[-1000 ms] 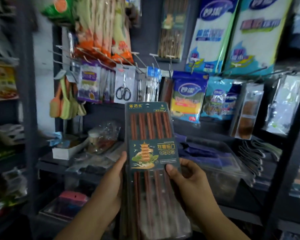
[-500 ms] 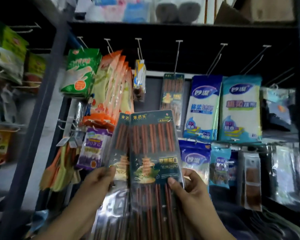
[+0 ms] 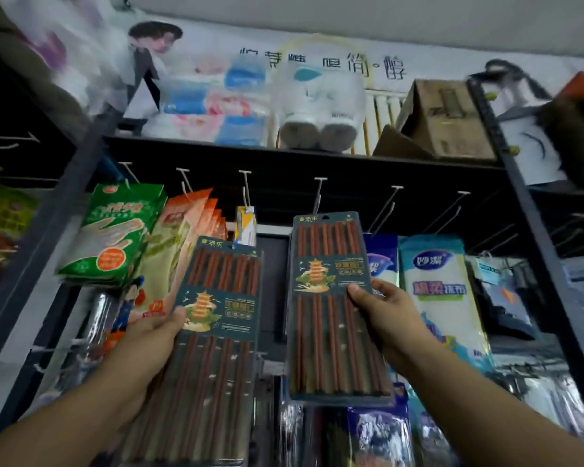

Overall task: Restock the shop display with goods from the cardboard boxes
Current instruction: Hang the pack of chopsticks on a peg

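Head view, tilted up at the peg display. Left hand (image 3: 149,335) grips a stack of chopstick packs (image 3: 213,335) at their left edge, thumb on the dark green label; below the hand the stack blurs, count unclear. Right hand (image 3: 381,308) pinches a single chopstick pack (image 3: 331,298) at its right edge, thumb on the front, and holds it upright with its top hang-hole close under a bare metal hook (image 3: 319,193); whether it is on the hook cannot be told. Both labels show a pagoda drawing and small Chinese characters, too small to read. Along the right side of the rack hangs a white-and-blue cloth pack (image 3: 442,291) with a blue oval logo; along the left, a green glove pack (image 3: 115,234). On the top shelf (image 3: 284,151) sits a cardboard box (image 3: 442,119). Half a second ago both hands held the packs together as one fanned stack; now the packs are apart, one per hand, and the view has tipped higher.
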